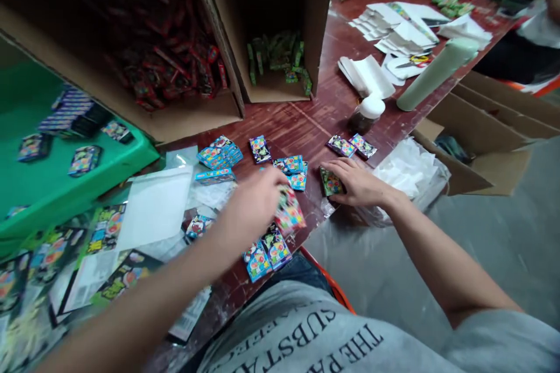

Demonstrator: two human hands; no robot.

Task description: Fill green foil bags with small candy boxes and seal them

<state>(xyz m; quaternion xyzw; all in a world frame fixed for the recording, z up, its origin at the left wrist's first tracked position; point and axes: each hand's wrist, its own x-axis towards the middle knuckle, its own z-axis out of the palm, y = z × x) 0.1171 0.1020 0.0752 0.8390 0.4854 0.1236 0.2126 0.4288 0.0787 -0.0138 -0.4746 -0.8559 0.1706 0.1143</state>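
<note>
— So, what is held by the left hand [256, 204]?
— A red pack [290, 211], gripped at its far end. Because of the blur, it cannot be told whether the table [297, 119] is touched by it.

— And the right hand [354, 180]?
— A green pack [330, 182] is held there, between fingers and thumb, near the table's edge. A bag [376, 215] of white scraps is seen just beside the wrist.

— What is set around them?
— Blue packs [297, 173] are grouped between the hands, with a black pack [259, 150] placed just beyond. Two more packs, one blue [257, 260] and one black [276, 246], are laid side by side near the body. Another black pair [341, 145] is placed between the right hand and a white-lidded jar [364, 118].

— And behind?
— Red packets [161, 64] are piled in the left carton [192, 128], green packets [280, 52] in the right carton [275, 93]. A green tray [131, 166] is set at far left.
</note>
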